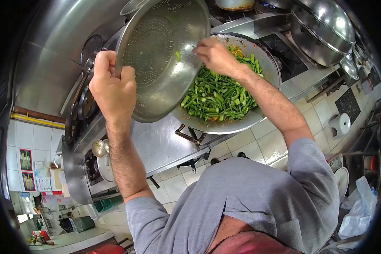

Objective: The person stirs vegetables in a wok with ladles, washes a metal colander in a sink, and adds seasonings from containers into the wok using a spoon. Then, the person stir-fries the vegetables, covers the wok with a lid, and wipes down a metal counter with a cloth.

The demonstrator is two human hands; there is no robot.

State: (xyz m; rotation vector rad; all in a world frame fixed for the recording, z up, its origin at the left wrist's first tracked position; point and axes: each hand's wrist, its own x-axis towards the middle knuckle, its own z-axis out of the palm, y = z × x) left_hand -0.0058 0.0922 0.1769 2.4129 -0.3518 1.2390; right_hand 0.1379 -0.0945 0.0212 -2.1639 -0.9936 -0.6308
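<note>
My left hand (112, 86) is closed on the rim of a large metal colander (152, 84), which is tilted up beside the wok. A single green piece (178, 56) clings to its inner wall. My right hand (216, 56) is at the colander's right rim, above the wok, its fingers curled and slightly blurred. Whatever those fingers hold, if anything, is hidden. Below sits a wide wok (271, 91) on the stove, filled with chopped green beans (220, 95). Some orange bits show among the beans near the far side and the front edge.
A large lidded steel pot (319, 31) stands at the far right, and another pot (235, 4) at the back. The steel counter (156, 142) runs along the left of the wok. Pans (86, 101) hang on the left. A white stool (339, 125) stands on the tiled floor.
</note>
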